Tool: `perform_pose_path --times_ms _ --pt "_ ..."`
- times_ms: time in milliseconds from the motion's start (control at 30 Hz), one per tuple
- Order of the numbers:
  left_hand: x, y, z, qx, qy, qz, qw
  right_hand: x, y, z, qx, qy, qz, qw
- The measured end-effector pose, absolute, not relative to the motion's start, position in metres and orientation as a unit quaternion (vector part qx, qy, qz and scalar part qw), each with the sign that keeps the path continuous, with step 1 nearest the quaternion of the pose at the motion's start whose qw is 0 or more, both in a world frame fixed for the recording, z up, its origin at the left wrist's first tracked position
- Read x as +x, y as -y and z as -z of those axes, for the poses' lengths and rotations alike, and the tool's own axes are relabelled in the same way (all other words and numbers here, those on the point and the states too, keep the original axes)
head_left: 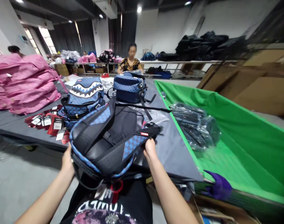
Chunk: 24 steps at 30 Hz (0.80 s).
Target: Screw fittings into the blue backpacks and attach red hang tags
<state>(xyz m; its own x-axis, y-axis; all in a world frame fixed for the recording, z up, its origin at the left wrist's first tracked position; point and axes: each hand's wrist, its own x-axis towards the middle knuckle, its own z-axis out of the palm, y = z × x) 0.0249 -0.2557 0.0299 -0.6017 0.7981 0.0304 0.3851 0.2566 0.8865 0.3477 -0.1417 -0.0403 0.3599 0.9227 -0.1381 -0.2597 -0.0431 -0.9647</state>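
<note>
A blue-checked backpack (104,146) with black padded straps is held between my two hands, its back panel and straps facing up, over the near edge of the table. My left hand (67,160) grips its left side, the fingers hidden behind the bag. On the other side, my right hand (149,148) is closed at the edge below the right shoulder strap, fingers partly hidden. Just beyond lies a matching backpack (86,91) with a shark-mouth print. Another blue-checked backpack (130,87) stands farther back, before a seated person.
Red hang tags (54,124) with white labels lie left on the grey table (177,149), near stacked pink backpacks (22,84). At right, a green-lined bin (237,149) holds plastic-wrapped bags (195,124). A purple cloth (218,185) hangs at its near edge. A person (130,63) sits opposite.
</note>
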Motion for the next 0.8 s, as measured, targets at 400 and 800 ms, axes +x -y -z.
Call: perform_pose_path --times_ms 400,800 --pt "0.09 0.254 0.023 0.932 -0.347 -0.092 0.05 0.347 0.181 -0.037 -0.591 0.489 -0.258 0.587" --pt "0.147 0.216 0.048 0.933 -0.267 -0.179 0.16 0.347 0.196 0.046 -0.598 0.606 -0.204 0.483"
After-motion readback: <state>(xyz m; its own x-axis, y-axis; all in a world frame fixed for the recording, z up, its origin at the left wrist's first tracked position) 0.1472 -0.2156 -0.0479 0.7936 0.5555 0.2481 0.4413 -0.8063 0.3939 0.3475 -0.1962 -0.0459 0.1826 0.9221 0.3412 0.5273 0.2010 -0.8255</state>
